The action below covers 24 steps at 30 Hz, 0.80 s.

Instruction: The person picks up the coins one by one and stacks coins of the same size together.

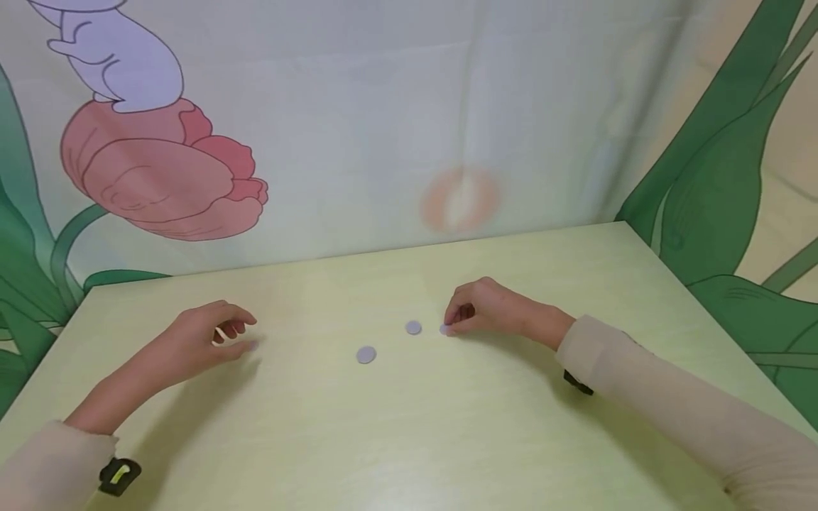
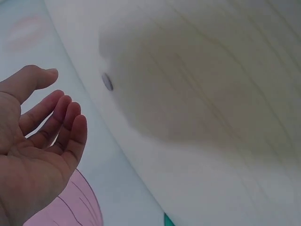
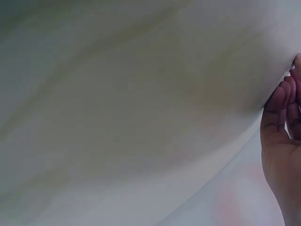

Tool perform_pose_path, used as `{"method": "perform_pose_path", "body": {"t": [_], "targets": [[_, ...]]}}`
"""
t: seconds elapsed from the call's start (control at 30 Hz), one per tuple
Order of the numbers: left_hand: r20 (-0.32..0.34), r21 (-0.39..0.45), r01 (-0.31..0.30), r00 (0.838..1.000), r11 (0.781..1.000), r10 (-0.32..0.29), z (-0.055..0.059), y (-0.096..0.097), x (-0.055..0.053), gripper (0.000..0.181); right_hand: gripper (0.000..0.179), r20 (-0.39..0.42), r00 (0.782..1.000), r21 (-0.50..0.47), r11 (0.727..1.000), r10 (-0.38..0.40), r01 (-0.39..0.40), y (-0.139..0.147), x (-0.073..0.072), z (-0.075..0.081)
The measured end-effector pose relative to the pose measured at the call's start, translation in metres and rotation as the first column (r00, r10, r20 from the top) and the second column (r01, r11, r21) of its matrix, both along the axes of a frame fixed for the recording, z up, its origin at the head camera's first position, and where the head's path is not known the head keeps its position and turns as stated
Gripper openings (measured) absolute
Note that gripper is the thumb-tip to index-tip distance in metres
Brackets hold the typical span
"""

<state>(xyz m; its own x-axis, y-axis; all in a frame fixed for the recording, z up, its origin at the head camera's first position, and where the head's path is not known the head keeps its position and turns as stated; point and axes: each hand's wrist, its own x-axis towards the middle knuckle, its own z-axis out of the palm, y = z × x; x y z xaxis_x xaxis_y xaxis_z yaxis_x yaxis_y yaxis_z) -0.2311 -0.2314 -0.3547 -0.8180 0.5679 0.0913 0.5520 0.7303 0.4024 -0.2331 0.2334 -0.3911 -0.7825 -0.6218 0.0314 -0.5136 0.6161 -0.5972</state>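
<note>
Two small round grey discs lie flat on the table between the hands: one disc (image 1: 366, 355) left of centre, a second disc (image 1: 413, 327) farther back to its right. My right hand (image 1: 488, 306) is down at the tabletop, its thumb and fingertips pinching the edge of another grey disc (image 1: 444, 330). On the left, my left hand (image 1: 207, 337) hovers with relaxed, slightly bent fingers and nothing in its grasp. Just beyond its thumb lies one more disc (image 2: 107, 81), apart from the fingers in the left wrist view. In the right wrist view, the right fingertips (image 3: 277, 96) meet the table, and no disc can be made out.
The pale yellow-green table (image 1: 409, 440) ends at the back against a hanging cloth (image 1: 358, 142) printed with a flower and leaves. Black bands (image 1: 119, 475) sit at both wrists beside the beige sleeves.
</note>
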Motion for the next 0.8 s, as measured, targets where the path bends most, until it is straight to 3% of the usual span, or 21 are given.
{"method": "perform_pose_path", "body": {"t": [0.17, 0.33, 0.53, 0.8], "targets": [[0.079, 0.003, -0.052, 0.996, 0.999, 0.051, -0.005, -0.014, -0.005, 0.032, 0.008, 0.032, 0.999, -0.015, 1.0, 0.002, -0.001, 0.004, -0.005, -0.004], [0.184, -0.032, -0.1, 0.977, 0.994, 0.104, -0.014, -0.024, -0.012, 0.036, 0.011, 0.043, 0.999, -0.008, 1.0, 0.003, -0.003, 0.007, -0.007, -0.005], [0.229, -0.02, -0.105, 0.967, 0.994, 0.107, -0.024, -0.031, -0.017, 0.036, 0.012, 0.062, 0.998, -0.025, 1.0, 0.0, 0.002, 0.007, -0.009, -0.006], [0.23, 0.033, -0.08, 0.971, 0.996, 0.07, -0.031, -0.033, -0.023, 0.032, 0.012, 0.066, 0.998, -0.025, 1.0, -0.007, 0.008, 0.008, -0.008, -0.006]]}}
